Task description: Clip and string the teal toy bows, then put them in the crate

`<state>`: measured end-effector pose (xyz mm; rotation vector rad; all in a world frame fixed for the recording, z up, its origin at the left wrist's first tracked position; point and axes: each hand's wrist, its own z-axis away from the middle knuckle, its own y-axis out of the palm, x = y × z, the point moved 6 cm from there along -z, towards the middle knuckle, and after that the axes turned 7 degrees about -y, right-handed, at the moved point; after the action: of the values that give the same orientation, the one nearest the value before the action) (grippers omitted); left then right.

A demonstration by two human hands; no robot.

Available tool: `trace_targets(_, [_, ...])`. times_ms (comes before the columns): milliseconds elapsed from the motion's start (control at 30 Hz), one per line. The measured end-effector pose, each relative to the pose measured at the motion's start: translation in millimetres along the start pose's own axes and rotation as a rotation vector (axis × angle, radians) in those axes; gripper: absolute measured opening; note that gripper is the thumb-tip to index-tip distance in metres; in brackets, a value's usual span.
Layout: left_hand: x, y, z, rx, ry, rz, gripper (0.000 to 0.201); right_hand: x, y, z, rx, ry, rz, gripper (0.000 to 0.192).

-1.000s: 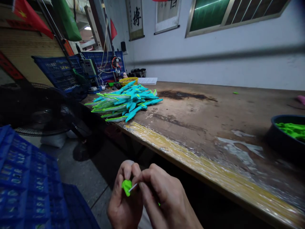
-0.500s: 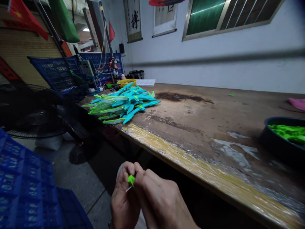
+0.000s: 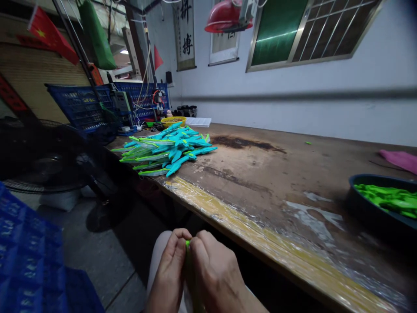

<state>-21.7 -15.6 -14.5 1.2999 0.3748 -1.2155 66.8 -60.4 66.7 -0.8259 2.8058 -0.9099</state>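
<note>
Since a second ago your hands have closed together, and the small green plastic part [image 3: 187, 244] that showed plainly between them is now nearly hidden. Your left hand [image 3: 167, 271] and right hand [image 3: 216, 271] press fingertip to fingertip, pinching it below the workbench's [image 3: 260, 174] near edge, over your lap. A pile of teal and green plastic toys [image 3: 164, 148] lies at the bench's far left end; a dark basin of green parts [image 3: 381, 202] sits at the right.
</note>
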Motion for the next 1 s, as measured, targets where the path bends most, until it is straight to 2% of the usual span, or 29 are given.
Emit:
trace_targets(67, [3, -2.7, -5, -0.016, 0.027, -0.118, 0.035, -12, -12, -10, -0.035, 0.024, -0.074, 0.022])
trace_targets(133, [7, -2.0, -9, 0.015, 0.009, -0.172, 0.036, -30, -27, -21, -0.083, 0.115, -0.211, 0.019])
trace_targets(233, [13, 2.4, -13, 0.095, -0.074, -0.094, 0.038, -59, -40, -31, -0.136, 0.310, -0.328, 0.018])
trace_targets(300, [14, 5.8, -14, 0.131, -0.101, -0.041, 0.037, -71, -35, -28, -0.105, 0.408, -0.371, 0.020])
trace_targets(400, [13, 8.4, -16, 0.128, -0.084, -0.055, 0.035, -73, -20, -11, -0.020, 0.509, -0.457, 0.020])
trace_targets(567, [17, 7.0, -16, 0.056, -0.070, -0.017, 0.036, -54, -10, 7, 0.115, 0.478, -0.656, 0.014])
trace_targets(633, [19, 7.8, -14, 0.053, -0.090, 0.009, 0.038, -53, -10, 9, 0.147, 0.525, -0.708, 0.013])
trace_targets(733, [19, 10.2, -12, 0.056, -0.102, 0.032, 0.037, -61, -1, 16, 0.178, 0.757, -0.809, 0.009])
trace_targets(833, [18, 14.8, -11, 0.085, -0.101, 0.038, 0.034, -66, 13, 25, 0.130, 0.981, -1.043, 0.013])
trace_targets(1000, [21, 18.6, -11, 0.127, -0.093, 0.024, 0.034, -61, 30, 38, 0.136, 1.181, -1.346, 0.039])
